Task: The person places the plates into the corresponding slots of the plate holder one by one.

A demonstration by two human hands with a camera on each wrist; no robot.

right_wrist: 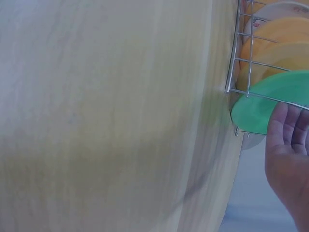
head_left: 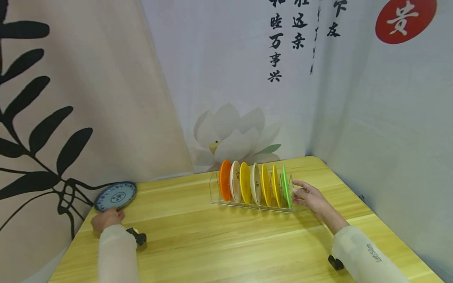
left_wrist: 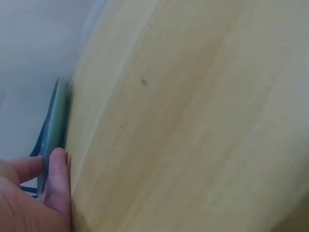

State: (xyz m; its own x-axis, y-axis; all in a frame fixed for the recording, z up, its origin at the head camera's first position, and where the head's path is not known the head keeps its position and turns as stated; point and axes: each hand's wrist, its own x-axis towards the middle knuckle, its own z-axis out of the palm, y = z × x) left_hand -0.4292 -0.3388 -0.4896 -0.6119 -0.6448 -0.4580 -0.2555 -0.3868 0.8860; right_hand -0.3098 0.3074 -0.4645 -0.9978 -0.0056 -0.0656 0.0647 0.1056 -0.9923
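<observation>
My left hand (head_left: 107, 220) is at the table's back left corner, pinching the near edge of a blue-and-white patterned plate (head_left: 116, 196). Seen from the left wrist, the thumb and a finger (left_wrist: 59, 179) close on the rim of this plate (left_wrist: 57, 121), which appears edge-on. At the right end of a wire dish rack (head_left: 251, 207), my right hand (head_left: 311, 198) has its fingers loosely extended. Its fingertips are right at the end wire, beside a green plate (head_left: 286, 186). In the right wrist view, the right hand (right_wrist: 289, 150) overlaps the lower part of the green plate (right_wrist: 260, 108).
Upright in the rack, left of the green plate, stand an orange plate (head_left: 224, 181), white plates (head_left: 255, 184) and several yellow ones (head_left: 245, 182). The wooden table (head_left: 198, 243) meets printed curtains (head_left: 240, 90) at the back and right.
</observation>
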